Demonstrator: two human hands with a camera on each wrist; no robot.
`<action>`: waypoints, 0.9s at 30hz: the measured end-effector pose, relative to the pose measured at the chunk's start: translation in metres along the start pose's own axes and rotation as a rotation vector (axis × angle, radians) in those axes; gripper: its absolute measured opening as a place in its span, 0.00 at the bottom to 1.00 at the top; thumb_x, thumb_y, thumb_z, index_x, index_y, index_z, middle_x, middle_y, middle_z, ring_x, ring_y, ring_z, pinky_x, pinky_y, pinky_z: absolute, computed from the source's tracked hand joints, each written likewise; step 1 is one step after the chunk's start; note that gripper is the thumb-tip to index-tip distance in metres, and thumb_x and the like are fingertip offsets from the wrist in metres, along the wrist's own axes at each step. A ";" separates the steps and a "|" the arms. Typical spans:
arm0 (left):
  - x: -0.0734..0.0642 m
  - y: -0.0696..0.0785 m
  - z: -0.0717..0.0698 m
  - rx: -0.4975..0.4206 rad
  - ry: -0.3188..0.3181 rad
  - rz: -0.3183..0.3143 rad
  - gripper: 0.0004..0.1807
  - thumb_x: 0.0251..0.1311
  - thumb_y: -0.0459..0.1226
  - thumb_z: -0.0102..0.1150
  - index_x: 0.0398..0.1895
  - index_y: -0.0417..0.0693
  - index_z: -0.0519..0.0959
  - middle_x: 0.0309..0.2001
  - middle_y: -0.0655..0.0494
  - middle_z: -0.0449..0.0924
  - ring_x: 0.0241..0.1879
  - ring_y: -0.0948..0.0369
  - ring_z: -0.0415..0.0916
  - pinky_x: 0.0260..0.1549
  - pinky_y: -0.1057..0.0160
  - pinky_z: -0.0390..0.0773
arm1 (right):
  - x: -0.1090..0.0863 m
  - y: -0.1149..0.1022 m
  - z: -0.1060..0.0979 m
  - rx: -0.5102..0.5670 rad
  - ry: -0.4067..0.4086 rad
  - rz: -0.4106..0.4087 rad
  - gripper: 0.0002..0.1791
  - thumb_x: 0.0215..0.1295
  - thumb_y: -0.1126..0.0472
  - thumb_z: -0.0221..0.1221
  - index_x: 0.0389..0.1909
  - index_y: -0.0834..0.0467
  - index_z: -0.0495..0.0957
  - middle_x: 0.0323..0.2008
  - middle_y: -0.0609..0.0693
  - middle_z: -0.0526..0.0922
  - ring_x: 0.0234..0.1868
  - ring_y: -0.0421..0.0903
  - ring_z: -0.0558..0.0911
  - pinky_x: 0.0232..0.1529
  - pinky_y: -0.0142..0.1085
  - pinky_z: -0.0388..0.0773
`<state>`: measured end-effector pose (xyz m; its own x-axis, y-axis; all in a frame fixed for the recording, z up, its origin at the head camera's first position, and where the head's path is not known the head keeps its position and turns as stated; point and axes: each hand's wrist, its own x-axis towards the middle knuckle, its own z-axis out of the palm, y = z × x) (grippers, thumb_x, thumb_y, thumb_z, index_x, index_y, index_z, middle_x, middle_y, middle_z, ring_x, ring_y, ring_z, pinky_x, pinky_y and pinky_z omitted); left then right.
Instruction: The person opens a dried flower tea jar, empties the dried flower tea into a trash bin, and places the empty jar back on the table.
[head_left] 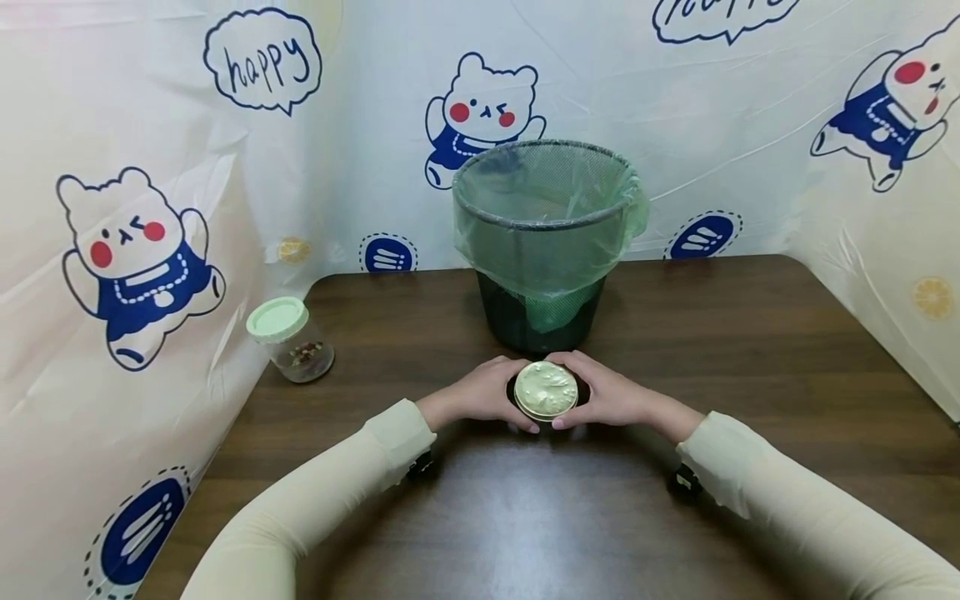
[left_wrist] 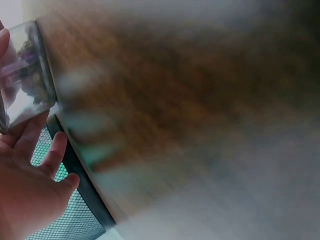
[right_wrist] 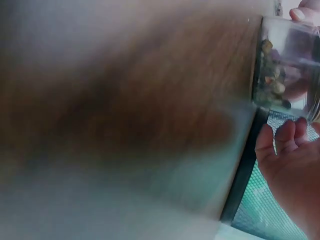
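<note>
A clear jar with a shiny gold lid [head_left: 547, 388] stands upright in the middle of the table, between both hands. My left hand [head_left: 491, 392] curls round its left side, and my right hand [head_left: 611, 393] grips the right side, thumbs at the front. Through the wall of the jar [left_wrist: 31, 75] in the left wrist view, small dark and purplish pieces show. Seen from the right wrist, the jar [right_wrist: 285, 70] holds brownish dried bits near its bottom. The palms hide part of the jar in the head view.
Just behind the hands stands a black mesh bin [head_left: 540, 321] lined with a green plastic bag [head_left: 551, 258]. At the left edge of the table [head_left: 495, 517] is another jar [head_left: 300, 354] with a pale green lid [head_left: 277, 318]. Printed cloth [head_left: 360, 125] hangs around the table.
</note>
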<state>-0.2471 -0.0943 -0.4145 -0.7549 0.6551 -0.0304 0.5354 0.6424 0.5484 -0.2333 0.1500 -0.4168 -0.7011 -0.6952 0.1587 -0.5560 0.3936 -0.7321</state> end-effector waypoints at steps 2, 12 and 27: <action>0.001 0.000 0.000 0.002 -0.014 0.007 0.41 0.34 0.55 0.80 0.56 0.55 0.75 0.46 0.69 0.77 0.47 0.64 0.69 0.49 0.64 0.70 | 0.000 0.001 -0.002 0.003 -0.038 0.002 0.46 0.49 0.45 0.74 0.68 0.51 0.64 0.55 0.47 0.69 0.54 0.44 0.69 0.56 0.46 0.68; 0.000 0.002 -0.001 0.000 -0.045 -0.017 0.42 0.34 0.55 0.80 0.56 0.55 0.75 0.46 0.69 0.76 0.47 0.64 0.67 0.49 0.64 0.70 | 0.000 -0.003 -0.007 -0.029 -0.095 0.001 0.45 0.52 0.44 0.72 0.67 0.55 0.62 0.58 0.49 0.67 0.57 0.46 0.67 0.58 0.47 0.67; -0.004 0.005 0.001 -0.008 0.007 -0.045 0.42 0.32 0.55 0.81 0.55 0.54 0.74 0.45 0.67 0.78 0.45 0.62 0.68 0.46 0.64 0.72 | -0.008 -0.015 0.014 -0.195 0.107 0.031 0.51 0.43 0.37 0.73 0.63 0.58 0.63 0.52 0.48 0.68 0.52 0.43 0.68 0.52 0.43 0.72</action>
<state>-0.2414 -0.0930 -0.4127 -0.7809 0.6227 -0.0496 0.4977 0.6682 0.5531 -0.2134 0.1413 -0.4165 -0.7568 -0.6172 0.2152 -0.6020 0.5300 -0.5973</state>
